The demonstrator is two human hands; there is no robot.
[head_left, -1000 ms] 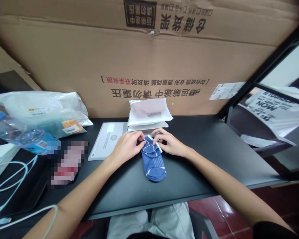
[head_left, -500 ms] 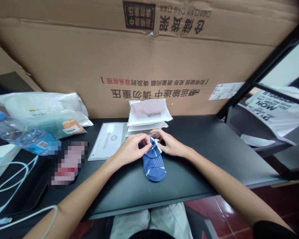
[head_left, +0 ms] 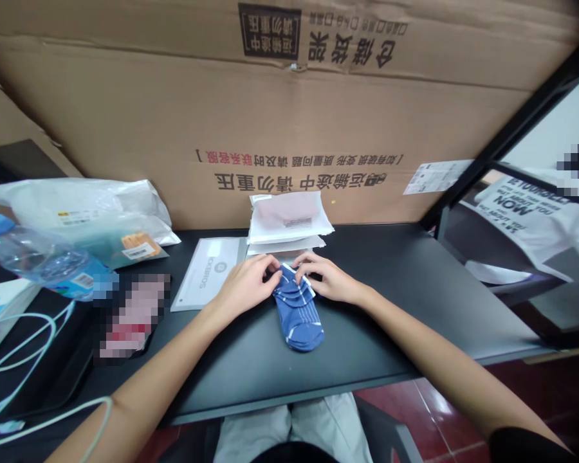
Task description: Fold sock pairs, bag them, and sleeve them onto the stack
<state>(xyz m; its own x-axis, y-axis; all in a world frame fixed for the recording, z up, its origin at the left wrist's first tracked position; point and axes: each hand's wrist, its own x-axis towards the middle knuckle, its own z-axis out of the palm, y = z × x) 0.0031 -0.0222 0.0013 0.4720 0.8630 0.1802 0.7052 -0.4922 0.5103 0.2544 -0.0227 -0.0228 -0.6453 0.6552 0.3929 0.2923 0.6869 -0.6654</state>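
Black surface [head_left: 241,366] beneath, cardboard [head_left: 125,116] behind: blue socks [head_left: 302,318] lying layered on top, rounded ends [head_left: 307,339] toward the body, fingers of the left hand [head_left: 248,281] pinched narrow at the far left corner, fingers of the right hand [head_left: 330,278] curled onto the white strip [head_left: 311,287] at the far end, cannot tell if gripping or just resting. Could skew or bunch if tugged unevenly, with rounded ends unheld and layers probably loose. Farther out, white packets [head_left: 291,222] close beyond both hands, maybe knocked askew by an overreach.
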